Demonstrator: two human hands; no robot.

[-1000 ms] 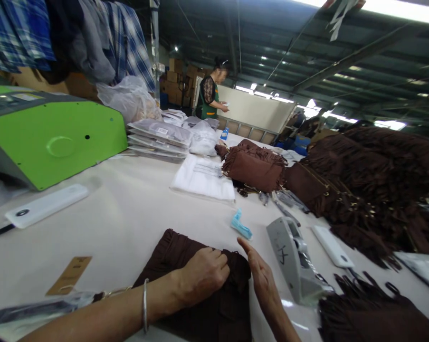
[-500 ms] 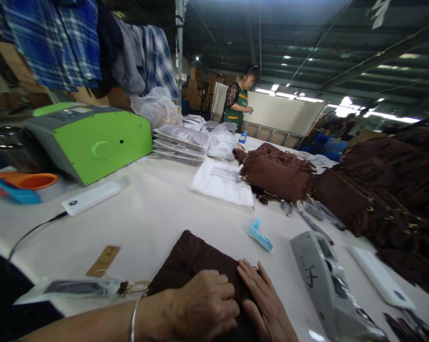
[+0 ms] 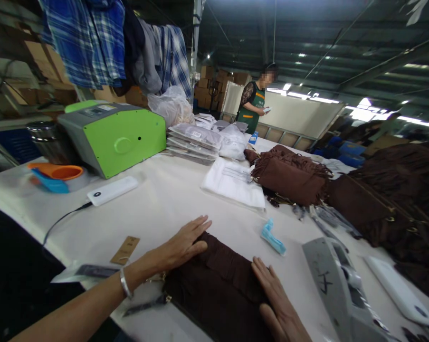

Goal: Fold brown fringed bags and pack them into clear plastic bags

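A dark brown fringed bag [image 3: 217,289] lies flat on the white table in front of me. My left hand [image 3: 185,242] rests at its far left corner, fingers stretched out and thumb on the fabric. Along the right edge of the bag lies my right hand [image 3: 276,297], its fingers extended and flat. A plastic-wrapped dark strap [image 3: 96,270] lies to the left, partly hidden by my left forearm. Beside it is a brown paper tag [image 3: 126,250]. Gold metal clasps show at the bag's left side.
A grey tape dispenser [image 3: 331,285] stands at right, near a blue crumpled wrapper [image 3: 273,237]. Brown fringed bags [image 3: 289,175] are piled beyond. A green machine [image 3: 128,137], white power bank [image 3: 112,191] and orange tape roll [image 3: 68,172] sit left. A person [image 3: 252,104] stands behind the table.
My left hand has moved from a closed fist over the bag to its far left corner, with fingers now extended. More of the bag shows. My right hand stays at the right edge.
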